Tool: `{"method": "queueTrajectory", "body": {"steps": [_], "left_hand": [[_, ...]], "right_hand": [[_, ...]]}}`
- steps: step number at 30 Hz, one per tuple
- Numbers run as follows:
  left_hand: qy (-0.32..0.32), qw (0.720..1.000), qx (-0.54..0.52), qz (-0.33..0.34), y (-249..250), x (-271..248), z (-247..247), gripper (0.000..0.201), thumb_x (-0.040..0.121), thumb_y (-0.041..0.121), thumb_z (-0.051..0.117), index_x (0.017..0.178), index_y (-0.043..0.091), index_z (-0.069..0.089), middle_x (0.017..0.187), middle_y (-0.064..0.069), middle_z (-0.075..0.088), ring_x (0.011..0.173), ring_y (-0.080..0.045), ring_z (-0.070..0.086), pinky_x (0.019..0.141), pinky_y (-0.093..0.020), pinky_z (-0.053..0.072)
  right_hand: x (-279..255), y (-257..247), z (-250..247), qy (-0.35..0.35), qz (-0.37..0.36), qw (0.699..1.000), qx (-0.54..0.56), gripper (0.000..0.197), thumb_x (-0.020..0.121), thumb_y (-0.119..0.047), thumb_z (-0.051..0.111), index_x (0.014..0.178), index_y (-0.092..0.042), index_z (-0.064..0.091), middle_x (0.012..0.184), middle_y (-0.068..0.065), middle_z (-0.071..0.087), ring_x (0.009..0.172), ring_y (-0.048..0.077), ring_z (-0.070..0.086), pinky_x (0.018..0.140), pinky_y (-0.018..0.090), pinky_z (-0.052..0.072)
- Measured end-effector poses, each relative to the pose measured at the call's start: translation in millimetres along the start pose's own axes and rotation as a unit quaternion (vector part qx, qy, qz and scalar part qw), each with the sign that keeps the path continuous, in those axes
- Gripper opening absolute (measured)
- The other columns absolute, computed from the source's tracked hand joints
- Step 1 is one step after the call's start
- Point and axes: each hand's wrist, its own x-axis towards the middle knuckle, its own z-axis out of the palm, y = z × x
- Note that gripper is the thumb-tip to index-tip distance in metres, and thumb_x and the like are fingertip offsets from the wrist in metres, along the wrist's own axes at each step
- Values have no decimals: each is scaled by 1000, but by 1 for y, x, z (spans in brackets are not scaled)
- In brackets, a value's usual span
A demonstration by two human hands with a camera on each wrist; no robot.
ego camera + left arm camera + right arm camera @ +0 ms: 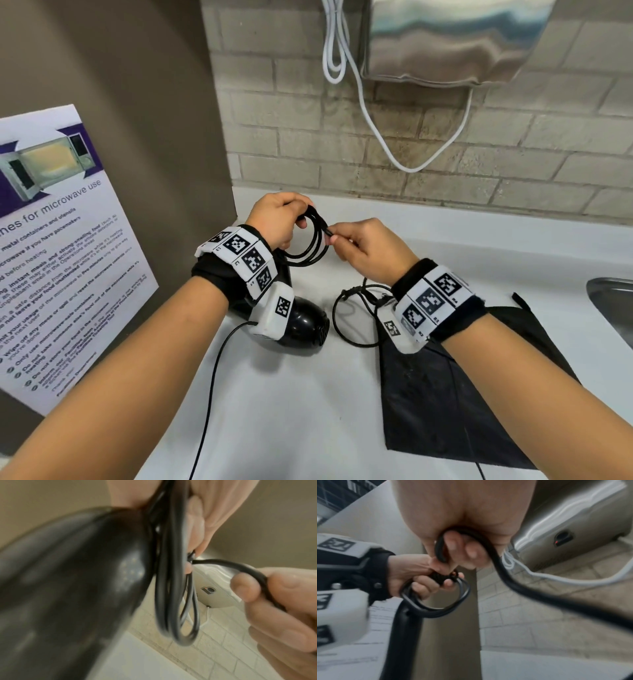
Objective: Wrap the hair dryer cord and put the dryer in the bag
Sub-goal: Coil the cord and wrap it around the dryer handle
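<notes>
The black hair dryer (303,327) hangs just above the white counter (291,411), partly behind my left wrist band. My left hand (281,219) grips several coiled loops of its black cord (310,240) together with the dryer's handle (402,635). My right hand (363,245) pinches a free stretch of the cord (240,568) right beside the coil. That stretch curves through my right fingers (453,545) and trails away. The black bag (462,383) lies flat on the counter under my right forearm, with its drawstring (356,308) looped beside the dryer.
A metal dispenser (445,41) hangs on the brick wall above, with a white cable (376,130) drooping below it. A microwave-use poster (58,257) is on the left wall. A steel sink's rim (613,305) shows at the right edge.
</notes>
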Motion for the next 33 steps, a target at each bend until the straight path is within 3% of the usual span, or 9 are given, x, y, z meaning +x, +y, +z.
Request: {"method": "queueTrajectory", "body": {"steps": [2, 6, 9, 18, 22, 24, 27, 31, 33], "left_hand": [[-5, 1000, -12, -2, 2, -1, 4, 25, 96, 10, 39, 82, 13, 61, 64, -5, 48, 25, -7, 23, 32, -10, 21], [-14, 1000, -16, 6, 2, -2, 6, 22, 97, 12, 41, 82, 14, 58, 68, -6, 50, 25, -5, 24, 33, -10, 21], [-20, 1000, 7, 4, 1, -2, 5, 15, 96, 15, 46, 87, 10, 57, 70, -5, 53, 24, -5, 25, 32, -11, 23], [-17, 998, 54, 36, 3, -4, 12, 10, 86, 18, 65, 86, 9, 61, 60, -2, 50, 25, -1, 36, 31, -8, 26], [-15, 996, 64, 53, 4, -6, 10, 4, 86, 7, 61, 90, 4, 62, 63, -2, 53, 27, 3, 41, 33, -4, 27], [-17, 996, 69, 57, 4, -8, 9, 4, 87, 5, 59, 87, 5, 63, 64, -3, 54, 28, 3, 41, 34, -4, 27], [-19, 995, 74, 62, 4, -10, 7, 6, 87, 5, 58, 90, 4, 64, 65, -1, 55, 28, 4, 42, 35, -2, 27], [-32, 996, 64, 61, 5, -13, 5, 6, 87, 2, 58, 91, 3, 62, 65, -2, 54, 28, 4, 41, 36, -1, 27], [-38, 996, 60, 59, 5, -14, 6, 5, 87, 2, 57, 90, 2, 61, 66, -2, 54, 27, 4, 41, 36, -1, 27]], "right_hand": [[-1, -6, 8, -8, -12, 1000, -17, 20, 90, -25, 44, 72, -26, 51, 53, -8, 44, 49, 10, 41, 56, 30, 38], [2, -9, 21, -12, -9, 995, -96, 20, 94, -19, 45, 83, -10, 60, 60, -2, 47, 59, 19, 42, 57, 26, 29], [0, -8, 27, -16, 0, 993, -116, 22, 95, -20, 43, 85, -8, 59, 66, 3, 49, 62, 20, 42, 49, 28, 25], [2, -15, 38, -4, 16, 989, -149, 24, 96, -21, 39, 88, -6, 56, 72, 7, 52, 64, 21, 42, 59, 28, 28], [1, -8, 42, -6, 8, 999, -44, 25, 95, -20, 44, 84, -5, 60, 66, 5, 52, 60, 19, 45, 57, 27, 32], [-2, 1, 41, -11, 39, 994, 97, 29, 96, -21, 45, 82, -6, 65, 65, 6, 57, 57, 12, 48, 59, 25, 38], [-4, 18, 36, 57, 85, 962, 251, 29, 98, -19, 39, 87, -18, 66, 71, 0, 60, 67, 2, 55, 71, 16, 42], [-1, 52, 22, 169, 203, 938, 223, 23, 93, -7, 44, 85, -16, 64, 72, -4, 58, 69, 8, 52, 72, 22, 41], [-3, 76, 20, 132, 279, 936, 171, 22, 90, -3, 44, 90, -12, 65, 81, 1, 59, 77, 15, 53, 76, 24, 39]]}}
